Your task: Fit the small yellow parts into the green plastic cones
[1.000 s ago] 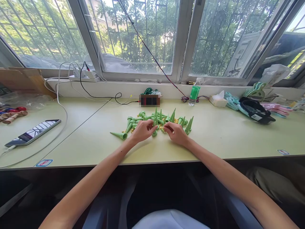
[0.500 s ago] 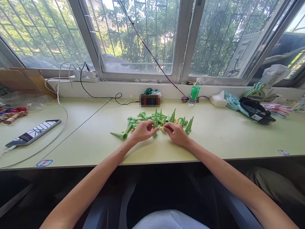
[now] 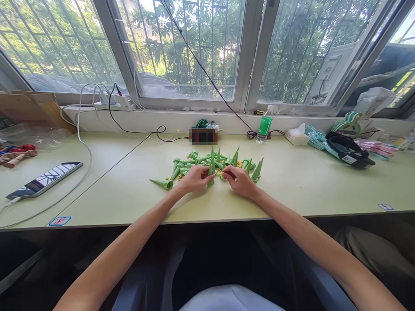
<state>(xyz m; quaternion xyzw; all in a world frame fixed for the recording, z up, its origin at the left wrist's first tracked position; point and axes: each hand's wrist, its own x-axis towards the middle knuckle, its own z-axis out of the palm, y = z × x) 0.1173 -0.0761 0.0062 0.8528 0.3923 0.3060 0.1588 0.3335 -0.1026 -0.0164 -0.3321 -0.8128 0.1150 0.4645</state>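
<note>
My left hand (image 3: 197, 178) is closed around an upright green plastic spike (image 3: 211, 169), its thumb and fingers near the lower part. The spike is cone-shaped with a pointed tip upward. My right hand (image 3: 240, 180) is pinched just to the right of it, at what looks like a small yellow piece (image 3: 221, 174); fingers partly hide it. Around both hands lies a heap of similar green spikes (image 3: 196, 160), some upright and some on their sides, with small yellow pieces among them. One loose spike (image 3: 161, 183) lies on its side left of my left hand.
Behind the heap stands a dark device with a blurred front (image 3: 203, 136). Farther right are a green-labelled bottle (image 3: 265, 125), a tissue pack (image 3: 297, 135) and a black strapped headset (image 3: 350, 151). A phone (image 3: 45, 180) with a white cable lies at left on the table (image 3: 123, 190).
My left hand's fingers have closed in on the upright spike, and its thumb has shifted slightly. My right hand keeps nearly the same place and pinch.
</note>
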